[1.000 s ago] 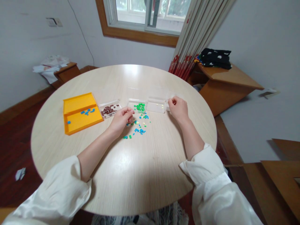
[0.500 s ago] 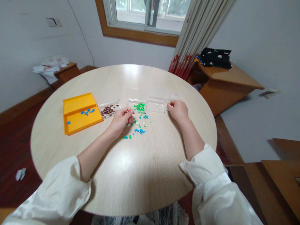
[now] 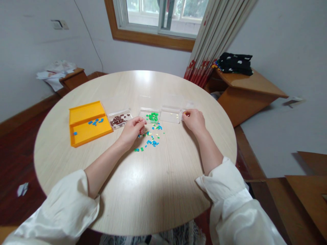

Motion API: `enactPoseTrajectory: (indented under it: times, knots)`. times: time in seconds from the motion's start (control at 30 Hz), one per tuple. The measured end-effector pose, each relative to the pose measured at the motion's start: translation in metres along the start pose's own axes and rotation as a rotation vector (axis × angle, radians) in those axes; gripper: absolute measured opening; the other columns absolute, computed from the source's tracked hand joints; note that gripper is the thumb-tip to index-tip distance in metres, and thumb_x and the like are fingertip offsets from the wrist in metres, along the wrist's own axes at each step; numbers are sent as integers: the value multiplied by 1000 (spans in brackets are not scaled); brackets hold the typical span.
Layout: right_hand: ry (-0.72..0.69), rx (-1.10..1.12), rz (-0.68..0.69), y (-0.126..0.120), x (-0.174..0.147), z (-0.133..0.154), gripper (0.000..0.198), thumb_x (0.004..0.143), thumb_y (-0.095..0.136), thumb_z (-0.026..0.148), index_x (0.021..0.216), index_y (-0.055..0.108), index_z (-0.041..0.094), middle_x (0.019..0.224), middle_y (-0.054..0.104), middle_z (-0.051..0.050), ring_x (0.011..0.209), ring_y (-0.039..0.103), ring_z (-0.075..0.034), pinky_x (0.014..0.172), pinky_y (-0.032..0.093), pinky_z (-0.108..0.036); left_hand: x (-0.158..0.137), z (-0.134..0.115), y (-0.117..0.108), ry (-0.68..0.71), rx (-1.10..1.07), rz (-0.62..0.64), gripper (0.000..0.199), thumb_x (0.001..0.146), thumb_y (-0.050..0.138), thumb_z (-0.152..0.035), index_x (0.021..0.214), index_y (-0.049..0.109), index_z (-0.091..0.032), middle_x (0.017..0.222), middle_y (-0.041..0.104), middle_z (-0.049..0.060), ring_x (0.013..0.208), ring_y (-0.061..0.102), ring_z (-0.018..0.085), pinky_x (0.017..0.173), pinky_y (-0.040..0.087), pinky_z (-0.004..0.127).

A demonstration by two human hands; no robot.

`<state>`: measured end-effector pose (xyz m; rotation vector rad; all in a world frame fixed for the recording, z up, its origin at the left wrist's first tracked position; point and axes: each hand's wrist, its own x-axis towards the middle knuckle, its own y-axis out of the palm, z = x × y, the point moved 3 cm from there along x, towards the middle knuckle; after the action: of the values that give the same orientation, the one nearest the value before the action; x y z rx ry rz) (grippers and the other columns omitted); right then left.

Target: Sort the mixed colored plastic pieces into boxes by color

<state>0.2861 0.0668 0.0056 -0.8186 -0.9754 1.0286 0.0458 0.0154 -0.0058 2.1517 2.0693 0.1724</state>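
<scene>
My left hand [image 3: 131, 132] hovers over the left side of a loose pile of small blue, green and pale yellow building bricks [image 3: 152, 143]. Its thumb and fingers are pressed together, and whatever lies between them is hidden. At the right end of a clear plastic box [image 3: 167, 119] holding a few pale yellow bricks [image 3: 177, 116], my right hand [image 3: 194, 120] is closed in a pinch. A tiny yellowish spot shows at its fingertips, too small to name. Green bricks [image 3: 153, 117] fill part of the middle clear box [image 3: 142, 111].
Another clear box [image 3: 120, 112] with brown bricks [image 3: 119, 120] stands left of the green ones. Further left, an open orange case [image 3: 87, 137] holds several blue bricks [image 3: 95, 121]. All rest on a round wooden table [image 3: 163, 190]; clothes [image 3: 236, 63] lie on a cabinet at right.
</scene>
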Motion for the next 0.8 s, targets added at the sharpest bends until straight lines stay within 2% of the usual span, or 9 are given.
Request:
enactPoseTrajectory:
  times: [0.3, 0.47, 0.63, 0.8]
  knots:
    - [6, 89, -59, -2, 1, 0, 27, 76, 50, 20, 93, 71, 17, 88, 70, -10, 76, 60, -21, 68, 43, -30, 0, -5, -1, 18, 8, -54, 18, 75, 60, -21, 62, 50, -16, 42, 34, -8, 40, 34, 5, 43, 28, 18]
    - [-11, 111, -86, 0, 2, -1, 26, 76, 51, 19, 91, 71, 16, 86, 70, -10, 76, 60, -21, 69, 43, -30, 2, -4, -5, 85, 79, -103, 15, 75, 56, -21, 63, 48, -17, 42, 33, -8, 40, 32, 6, 43, 29, 19]
    - [-23, 151, -94, 1, 1, 2, 25, 77, 50, 21, 91, 71, 17, 84, 70, -9, 76, 60, -21, 71, 44, -32, 1, -7, -6, 254, 397, -132, 11, 75, 55, -24, 67, 53, -17, 51, 42, -6, 45, 38, 7, 46, 29, 21]
    - [-59, 194, -109, 3, 2, 4, 24, 76, 50, 19, 87, 71, 17, 79, 69, -8, 71, 59, -19, 70, 43, -31, 1, -1, -5, 377, 808, -27, 9, 74, 53, -15, 75, 62, -16, 57, 47, -4, 57, 46, 11, 58, 37, 24]
